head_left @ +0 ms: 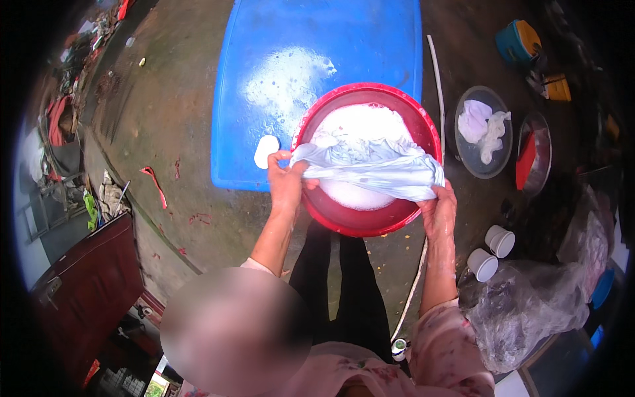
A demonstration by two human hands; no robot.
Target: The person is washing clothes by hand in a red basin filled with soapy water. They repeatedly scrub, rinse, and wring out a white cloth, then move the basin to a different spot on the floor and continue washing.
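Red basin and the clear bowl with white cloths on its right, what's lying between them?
In the head view, a thin white pipe runs along the ground between the red basin and the clear bowl.

Both bare forearms come up from the lower edge, reaching forward and apart from each other. Left hand (286,182): wrist straight, fingers curled closed in a tight grip, thumb side up, knuckles toward the camera. Right hand (439,210): wrist slightly bent inward, fingers folded closed in a grip, back of hand facing up, skin looks wet. Left elbow bent, forearm angled up-right. Right forearm nearly vertical, short patterned pink sleeve at the upper arm. Hands level, well apart.
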